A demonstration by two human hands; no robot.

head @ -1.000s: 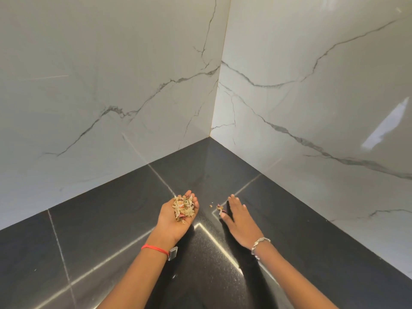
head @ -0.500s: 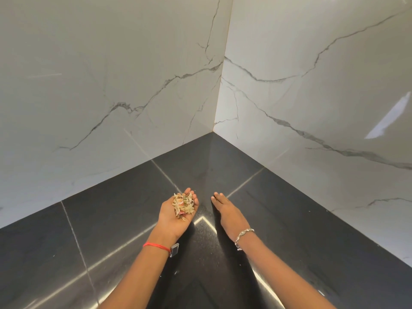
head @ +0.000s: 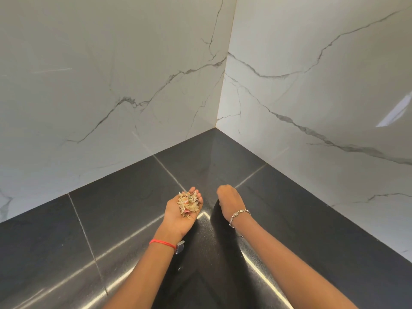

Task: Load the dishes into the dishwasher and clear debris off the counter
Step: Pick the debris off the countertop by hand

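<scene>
**Scraps cupped on the left, right hand alongside**

The loose heap of pale, papery food scraps [head: 188,205] sits in the upturned left hand [head: 176,218], palm cupped and fingers relaxed. Just beside it, the right hand [head: 227,198] shows its back with fingers tucked under; I can't tell whether they pinch anything. Both are low over the glossy black stone counter [head: 124,197]. Anything the right hand adds must travel left.
</scene>
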